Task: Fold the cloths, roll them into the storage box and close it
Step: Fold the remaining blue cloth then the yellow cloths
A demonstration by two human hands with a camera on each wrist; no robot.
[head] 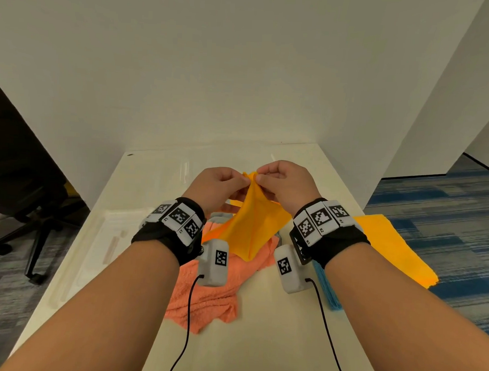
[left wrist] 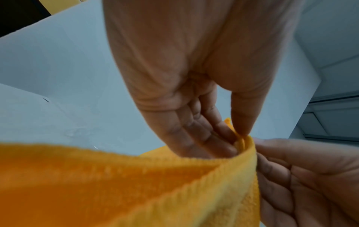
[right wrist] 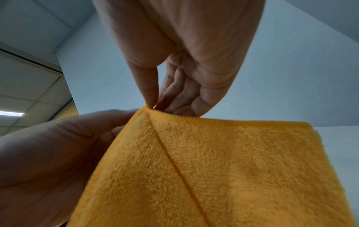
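An orange-yellow cloth [head: 250, 227] hangs in the air over the white table [head: 259, 340]. My left hand [head: 223, 184] and right hand [head: 282, 181] both pinch it at its top, thumb against fingers, side by side. The wrist views show the same cloth [left wrist: 136, 184] [right wrist: 223, 169] draped down from that pinch, with my left hand [left wrist: 194, 76] and right hand [right wrist: 184, 53] above it. Under it lie a salmon cloth [head: 207, 298], a blue cloth [head: 327, 287] and another orange cloth [head: 397, 248]. A clear storage box [head: 95, 235] stands at the left of the table.
A grey cloth [head: 219, 220] peeks out behind the salmon one. A black office chair [head: 26, 204] stands on the floor to the left. White walls close off the table's far side and right. The second orange cloth overhangs the table's right edge above blue carpet.
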